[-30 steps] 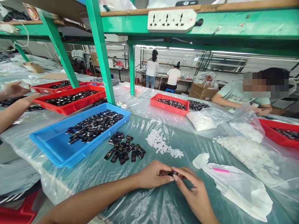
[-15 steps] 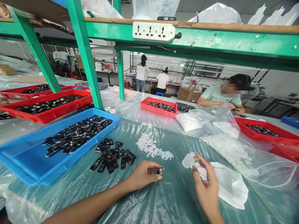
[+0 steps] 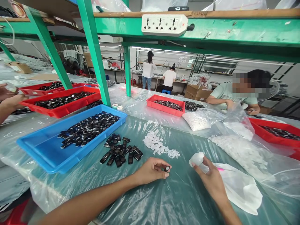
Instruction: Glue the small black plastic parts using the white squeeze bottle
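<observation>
My left hand [image 3: 153, 171] is closed, pinching a small black part [image 3: 167, 168] with a pale round end that faces right. My right hand [image 3: 211, 176] has its thumb and fingers around a white squeeze bottle [image 3: 197, 158] above a white cloth [image 3: 246, 190]. A pink needle tip [image 3: 220, 169] shows beyond the right fingers; whether it joins the bottle is hidden. Left of my left hand lies a loose group of black parts [image 3: 120, 150]. Small white plastic pieces [image 3: 154, 142] are heaped just beyond my hands.
A blue tray [image 3: 47, 162] of black parts stands at left, with red trays [image 3: 56, 113] behind it. Another red tray [image 3: 164, 107] and white-filled bags [image 3: 236, 153] lie farther off. A green post [image 3: 93, 53] rises from the table. Co-workers' hands show at far left and right.
My right hand has closed around the white bottle. The left hand still pinches the black part. The whole view has shifted, bringing a co-worker's hands in at the left.
</observation>
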Motion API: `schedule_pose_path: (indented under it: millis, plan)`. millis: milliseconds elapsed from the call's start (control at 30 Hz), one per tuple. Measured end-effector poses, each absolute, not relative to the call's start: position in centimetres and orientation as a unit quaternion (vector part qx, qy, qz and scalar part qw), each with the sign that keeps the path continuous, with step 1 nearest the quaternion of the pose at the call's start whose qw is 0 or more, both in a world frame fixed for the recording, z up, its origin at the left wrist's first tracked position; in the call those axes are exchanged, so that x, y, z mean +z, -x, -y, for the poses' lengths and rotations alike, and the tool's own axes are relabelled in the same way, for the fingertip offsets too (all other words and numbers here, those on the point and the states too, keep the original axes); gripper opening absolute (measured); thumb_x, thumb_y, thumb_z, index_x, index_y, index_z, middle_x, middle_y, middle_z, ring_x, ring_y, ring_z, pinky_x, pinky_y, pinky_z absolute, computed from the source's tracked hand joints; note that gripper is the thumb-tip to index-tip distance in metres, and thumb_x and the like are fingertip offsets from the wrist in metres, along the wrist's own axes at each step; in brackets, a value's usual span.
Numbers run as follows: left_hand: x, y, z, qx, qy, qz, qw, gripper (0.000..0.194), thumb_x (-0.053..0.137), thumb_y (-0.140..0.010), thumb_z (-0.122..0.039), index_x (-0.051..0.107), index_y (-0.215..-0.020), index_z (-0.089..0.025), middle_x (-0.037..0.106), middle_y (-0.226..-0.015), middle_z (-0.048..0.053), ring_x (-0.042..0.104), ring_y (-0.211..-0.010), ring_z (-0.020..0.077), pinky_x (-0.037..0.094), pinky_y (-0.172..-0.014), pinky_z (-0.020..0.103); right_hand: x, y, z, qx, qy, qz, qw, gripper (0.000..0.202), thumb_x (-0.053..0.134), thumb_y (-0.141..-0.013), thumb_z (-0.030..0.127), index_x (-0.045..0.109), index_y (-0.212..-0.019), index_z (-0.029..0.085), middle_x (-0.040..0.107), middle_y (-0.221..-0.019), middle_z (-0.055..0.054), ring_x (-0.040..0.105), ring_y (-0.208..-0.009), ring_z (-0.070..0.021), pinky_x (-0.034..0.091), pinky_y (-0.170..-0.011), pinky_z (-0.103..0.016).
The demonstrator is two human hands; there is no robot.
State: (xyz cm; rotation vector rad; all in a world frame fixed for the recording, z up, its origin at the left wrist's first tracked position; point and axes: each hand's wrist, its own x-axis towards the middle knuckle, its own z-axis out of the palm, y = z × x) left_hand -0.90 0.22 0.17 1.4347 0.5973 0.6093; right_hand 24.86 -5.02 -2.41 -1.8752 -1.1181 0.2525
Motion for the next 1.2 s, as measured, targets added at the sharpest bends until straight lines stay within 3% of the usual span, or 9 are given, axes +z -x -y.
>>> schedule_pose_path:
  millis: [167,267,367,467,633,767,867,1033,1200]
  plan:
    - [0.8,1.2,0.0,0.261,-0.685,-0.261,0.628,0.033,0.069,-0.070,-0.029,0.067,-0.099,-0.011,0.066,-0.098,0.011,0.058,-0.071,0.0127,0.045,-0.064,0.022,-2.2,-25.0,4.8,0.170,0.749,0.452,0.453,0.046,0.070,-0.059,0.046,0.064,-0.096,0.020,0.064,-0.095,-0.009,0.055,-0.096,-0.0331,0.039,-0.082,-0.044]
    - [1.1,1.3,0.0,0.254,-0.702,-0.259,0.613,0.034,0.067,-0.072,-0.030,0.066,-0.101,-0.012,0.066,-0.096,0.011,0.060,-0.075,0.0157,0.047,-0.066,0.025,-1.7,-23.8,5.1,0.216,0.720,0.452,0.480,0.043,0.066,-0.065,0.046,0.059,-0.100,0.023,0.064,-0.102,-0.007,0.056,-0.098,-0.0285,0.042,-0.082,-0.040]
    - [1.2,1.4,0.0,0.251,-0.707,-0.260,0.608,0.036,0.067,-0.073,-0.033,0.066,-0.102,-0.012,0.066,-0.090,0.010,0.061,-0.074,0.0159,0.047,-0.067,0.025,-1.1,-22.1,5.6,0.327,0.628,0.435,0.556,0.042,0.064,-0.069,0.043,0.057,-0.106,0.024,0.063,-0.103,-0.004,0.057,-0.098,-0.0231,0.044,-0.081,-0.034]
    - [1.2,1.4,0.0,0.249,-0.702,-0.268,0.611,0.036,0.068,-0.071,-0.034,0.066,-0.099,-0.012,0.066,-0.085,0.008,0.059,-0.069,0.0140,0.046,-0.065,0.024,-0.5,-20.4,6.1,0.456,0.520,0.356,0.628,0.036,0.063,-0.071,0.043,0.059,-0.101,0.025,0.063,-0.090,-0.003,0.057,-0.086,-0.0218,0.046,-0.073,-0.034]
    - [0.8,1.3,0.0,0.261,-0.700,-0.282,0.601,0.035,0.072,-0.065,-0.037,0.062,-0.087,-0.013,0.062,-0.082,0.004,0.051,-0.058,0.0079,0.039,-0.054,0.019,0.7,-18.8,6.8,0.587,0.372,0.269,0.666,0.026,0.044,-0.084,0.045,0.060,-0.083,0.024,0.046,-0.066,0.002,0.040,-0.054,-0.0120,0.041,-0.054,-0.029]
    - [0.4,1.3,0.1,0.267,-0.695,-0.283,0.605,0.035,0.074,-0.063,-0.035,0.055,-0.081,-0.013,0.051,-0.063,-0.004,0.039,-0.048,0.0041,0.028,-0.044,0.016,1.0,-18.5,6.9,0.628,0.333,0.213,0.671,0.025,0.045,-0.083,0.042,0.058,-0.078,0.022,0.035,-0.063,0.003,0.031,-0.053,-0.0110,0.038,-0.052,-0.028]
    - [0.4,1.4,0.2,0.251,-0.692,-0.285,0.614,0.035,0.074,-0.064,-0.034,0.055,-0.085,-0.013,0.048,-0.057,-0.005,0.037,-0.045,0.0039,0.027,-0.042,0.016,0.6,-18.4,6.9,0.635,0.326,0.171,0.679,0.020,0.049,-0.081,0.039,0.057,-0.076,0.021,0.031,-0.065,0.004,0.029,-0.053,-0.0101,0.037,-0.051,-0.026]
    - [0.5,1.3,0.2,0.234,-0.676,-0.274,0.643,0.040,0.073,-0.065,-0.037,0.059,-0.094,-0.013,0.062,-0.080,0.004,0.057,-0.055,0.0104,0.042,-0.052,0.022,-0.1,-18.4,6.8,0.634,0.323,0.167,0.683,0.015,0.053,-0.080,0.034,0.058,-0.078,0.020,0.030,-0.065,0.005,0.025,-0.052,-0.0083,0.036,-0.050,-0.025]
    - [0.7,1.3,0.3,0.238,-0.684,-0.268,0.635,0.036,0.067,-0.072,-0.037,0.062,-0.097,-0.012,0.063,-0.097,0.010,0.064,-0.068,0.0150,0.048,-0.064,0.026,-0.4,-18.0,6.7,0.623,0.374,0.190,0.661,0.022,0.049,-0.082,0.041,0.057,-0.078,0.021,0.031,-0.061,0.005,0.023,-0.048,-0.0087,0.036,-0.050,-0.026]
